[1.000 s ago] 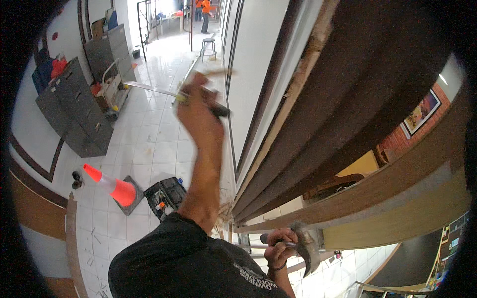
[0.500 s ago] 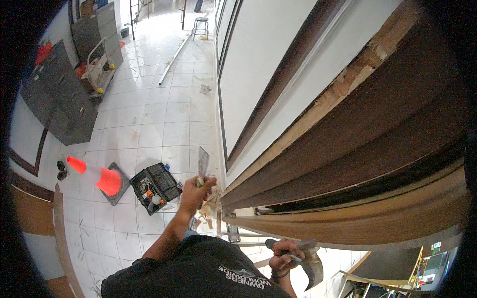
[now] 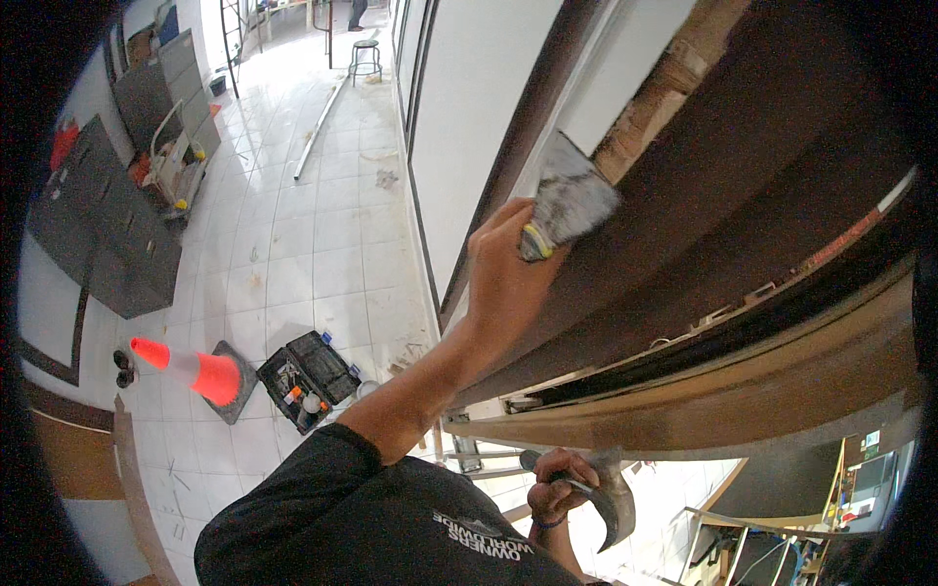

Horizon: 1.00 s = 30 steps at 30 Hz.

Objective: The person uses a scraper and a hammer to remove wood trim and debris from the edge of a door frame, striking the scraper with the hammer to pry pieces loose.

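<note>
Scraper (image 3: 578, 186) clenched in left hand (image 3: 503, 266), hammer (image 3: 616, 506) in right hand (image 3: 559, 485). Scraper skidding could gouge wood strip (image 3: 674, 73) beyond left grip.

the left hand (image 3: 513, 264), low near the toolbox (image 3: 308, 381) 0.5 s ago, is now raised in front of the dark wooden panel (image 3: 664, 234). its scraper (image 3: 576, 195), pointing left 1.0 s ago, now points up and right, the broad blade overlapping the rough pale strip (image 3: 674, 83) in view; contact is unclear.
</note>
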Tool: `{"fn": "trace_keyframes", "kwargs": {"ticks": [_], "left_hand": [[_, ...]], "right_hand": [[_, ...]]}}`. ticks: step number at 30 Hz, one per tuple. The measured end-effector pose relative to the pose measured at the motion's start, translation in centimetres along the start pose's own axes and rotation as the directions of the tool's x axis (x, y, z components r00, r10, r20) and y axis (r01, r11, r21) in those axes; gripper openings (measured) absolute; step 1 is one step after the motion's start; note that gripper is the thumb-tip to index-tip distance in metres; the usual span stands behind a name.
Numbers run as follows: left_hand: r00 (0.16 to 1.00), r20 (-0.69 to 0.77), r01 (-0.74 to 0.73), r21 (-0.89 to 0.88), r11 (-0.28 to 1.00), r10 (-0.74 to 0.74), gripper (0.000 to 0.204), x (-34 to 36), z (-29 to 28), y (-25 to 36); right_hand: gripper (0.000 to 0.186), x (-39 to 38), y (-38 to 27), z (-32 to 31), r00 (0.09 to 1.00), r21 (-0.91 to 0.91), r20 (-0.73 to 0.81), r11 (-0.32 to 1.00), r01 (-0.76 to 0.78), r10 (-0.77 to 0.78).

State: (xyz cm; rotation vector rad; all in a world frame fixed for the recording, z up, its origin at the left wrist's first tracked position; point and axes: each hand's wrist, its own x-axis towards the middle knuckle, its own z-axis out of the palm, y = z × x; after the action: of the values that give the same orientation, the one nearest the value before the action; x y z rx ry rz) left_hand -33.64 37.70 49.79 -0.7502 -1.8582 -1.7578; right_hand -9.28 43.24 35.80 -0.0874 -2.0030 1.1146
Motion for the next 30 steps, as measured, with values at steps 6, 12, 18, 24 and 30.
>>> {"fn": "trace_keyframes", "kwargs": {"ticks": [6, 12, 18, 24, 30], "left_hand": [[0.983, -0.012, 0.18, -0.059, 0.982, -0.181, 0.018, 0.7, 0.0, -0.1], [0.973, 0.064, 0.226, -0.05, 0.973, -0.223, 0.016, 1.8, -0.4, -1.1], [0.867, 0.249, 0.497, -0.36, 0.789, -0.433, 0.027, 0.7, -1.8, 1.5], [0.797, 0.509, 0.572, -0.809, 0.136, -0.326, 0.026, -5.7, -3.6, 2.7], [0.583, 0.683, 0.769, -0.639, 0.025, -0.44, 0.035, -8.0, -4.1, 3.3]], "right_hand": [[0.044, -1.4, 1.4, 0.4, 0.991, 0.043, -0.13, 0.999, 0.008, -0.003], [0.038, -2.7, 1.3, 0.6, 0.945, 0.227, -0.092, 0.931, -0.287, 0.313], [0.029, -0.7, -1.1, 0.7, 0.996, 0.39, -0.004, 0.917, -0.085, 0.094], [0.032, -2.8, 2.8, 0.7, 0.985, 0.375, -0.17, 0.924, 0.077, -0.013], [0.043, -6.8, 7.9, -2.0, 0.949, 0.129, 0.224, 0.958, -0.257, 0.224]]}}
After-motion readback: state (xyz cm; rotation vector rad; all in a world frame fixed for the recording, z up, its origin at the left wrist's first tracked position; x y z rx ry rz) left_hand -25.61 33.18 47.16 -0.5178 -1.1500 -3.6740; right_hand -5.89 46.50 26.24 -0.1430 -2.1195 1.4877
